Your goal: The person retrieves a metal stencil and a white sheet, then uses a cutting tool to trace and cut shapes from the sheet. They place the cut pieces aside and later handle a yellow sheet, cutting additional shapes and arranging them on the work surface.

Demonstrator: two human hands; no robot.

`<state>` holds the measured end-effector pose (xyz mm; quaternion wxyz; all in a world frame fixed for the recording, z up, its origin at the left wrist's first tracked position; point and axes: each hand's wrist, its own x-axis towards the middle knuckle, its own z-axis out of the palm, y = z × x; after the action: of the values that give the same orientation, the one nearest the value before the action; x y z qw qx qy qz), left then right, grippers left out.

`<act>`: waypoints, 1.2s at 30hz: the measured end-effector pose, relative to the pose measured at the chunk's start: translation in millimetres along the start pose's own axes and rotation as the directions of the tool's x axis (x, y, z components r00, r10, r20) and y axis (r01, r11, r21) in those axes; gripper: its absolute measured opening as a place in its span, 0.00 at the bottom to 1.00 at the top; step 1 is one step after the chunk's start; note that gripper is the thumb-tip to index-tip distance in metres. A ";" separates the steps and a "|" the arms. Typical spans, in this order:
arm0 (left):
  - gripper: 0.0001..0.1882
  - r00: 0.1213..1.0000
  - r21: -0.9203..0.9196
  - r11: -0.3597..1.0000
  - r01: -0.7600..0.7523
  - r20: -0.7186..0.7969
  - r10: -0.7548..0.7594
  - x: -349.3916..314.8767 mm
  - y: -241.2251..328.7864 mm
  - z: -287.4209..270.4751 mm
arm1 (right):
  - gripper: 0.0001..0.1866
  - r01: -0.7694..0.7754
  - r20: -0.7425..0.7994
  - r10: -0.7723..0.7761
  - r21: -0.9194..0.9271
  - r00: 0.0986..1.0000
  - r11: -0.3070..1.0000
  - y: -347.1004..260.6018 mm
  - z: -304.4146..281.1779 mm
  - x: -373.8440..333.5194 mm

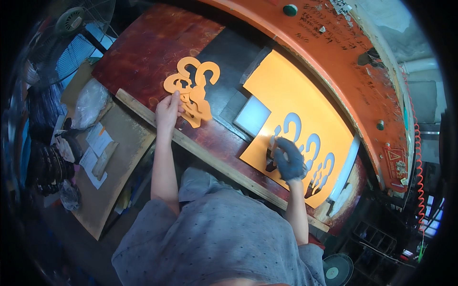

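Observation:
My bare left hand (168, 113) is closed, thumb and fingers pinching the near edge of a loose cluster of orange hook-shaped cut-outs (195, 97). The pieces overlap one another on the dark red table. To the right lies a large orange sheet (298, 93) with several hook-shaped holes along its near right part. Over these holes is my right hand (289, 159), in a dark grey glove. Its fingers are curved, with a gap between thumb and forefinger, and I see nothing between them. The fingertips are slightly blurred, close to the sheet's leftmost hole.
A big orange machine beam (329, 62) arches along the far side of the table. A wooden rail (214, 164) runs along the near edge. A pale blue-white board (253, 116) shows beside the sheet. On the left are a brown board (109, 176) with papers, a plastic bag and a fan (71, 24).

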<state>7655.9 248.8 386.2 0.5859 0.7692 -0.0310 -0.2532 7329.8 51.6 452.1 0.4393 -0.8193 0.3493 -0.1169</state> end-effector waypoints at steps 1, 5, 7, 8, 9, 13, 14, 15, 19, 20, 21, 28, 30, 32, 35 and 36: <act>0.17 1.000 0.188 0.982 -0.019 -0.013 0.022 1.9 -2.3 -4.5 | 0.13 0.084 -0.175 -0.077 0.033 0.982 0.996 21.7 -12.3 -17.9; 0.27 0.985 0.206 0.965 -0.165 -0.021 0.172 7.1 -8.8 -5.8 | 0.14 -0.281 -0.629 0.150 -0.113 0.763 0.953 105.5 -71.6 -82.5; 0.23 0.992 -0.042 0.992 -0.119 0.023 0.120 10.8 -7.3 -2.2 | 0.17 -0.397 -0.697 0.432 0.226 0.572 0.890 136.6 -98.2 -112.0; 0.21 0.996 -0.132 0.987 -0.089 0.012 0.092 12.2 -5.2 -1.4 | 0.17 -0.360 -0.767 0.317 0.121 0.558 0.925 147.9 -108.0 -129.6; 0.21 0.990 -0.268 0.954 -0.134 -0.080 0.116 13.4 -1.8 -2.5 | 0.17 -0.488 -0.809 0.161 -0.171 0.566 0.856 158.3 -115.0 -144.6; 0.19 0.979 -0.650 0.737 -0.188 -0.185 0.086 14.4 22.8 -17.4 | 0.19 -0.532 -0.874 0.307 0.067 0.376 0.844 188.5 -145.0 -193.6; 0.18 0.980 -0.693 0.699 -0.176 -0.190 0.059 15.8 31.9 -19.8 | 0.19 -0.552 -0.866 0.312 0.050 0.392 0.832 195.3 -149.1 -201.9; 0.18 0.985 -0.688 0.707 -0.167 -0.141 0.096 18.6 42.3 -20.0 | 0.19 -0.568 -0.860 0.322 0.046 0.396 0.822 201.8 -152.4 -208.1; 0.19 0.967 -0.702 0.692 -0.168 0.020 0.256 35.7 88.2 -7.7 | 0.19 -0.512 -0.820 0.359 0.096 0.445 0.854 224.5 -158.8 -217.6; 0.19 0.966 -0.708 0.691 -0.149 0.044 0.253 40.2 99.0 -4.0 | 0.19 -0.527 -0.804 0.391 0.115 0.449 0.842 229.0 -160.5 -218.0; 0.19 0.950 -0.716 0.675 -0.178 0.053 0.307 44.4 109.2 -2.0 | 0.21 -0.550 -0.805 0.348 0.033 0.480 0.835 233.5 -162.4 -218.4; 0.20 0.900 -0.722 0.669 -0.178 0.155 0.407 62.0 94.6 6.8 | 0.29 -0.822 -0.881 0.220 -0.264 0.419 0.505 271.4 -179.1 -232.6; 0.22 0.960 -0.755 0.654 -0.056 0.139 0.243 59.3 48.9 16.4 | 0.30 -0.840 -0.893 0.276 -0.175 0.355 0.514 279.7 -181.9 -233.6; 0.24 0.980 -0.650 0.750 0.123 0.197 0.010 59.1 6.5 12.6 | 0.32 -0.847 -0.884 0.260 -0.230 0.388 0.480 280.4 -185.7 -233.9; 0.24 0.984 -0.581 0.811 -0.072 -0.175 -0.037 58.9 -43.2 17.9 | 0.31 -0.841 -0.894 0.189 -0.285 0.406 0.459 265.0 -195.4 -235.8; 0.23 0.969 -0.456 0.875 -0.164 -0.241 0.056 60.9 -48.3 14.4 | 0.30 -0.842 -0.889 0.206 -0.281 0.409 0.462 257.5 -197.6 -235.5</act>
<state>7690.7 230.2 317.8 0.7689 0.6233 0.0528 -0.1323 6938.7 -10.8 388.7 -0.0894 -0.6093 0.7754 -0.1401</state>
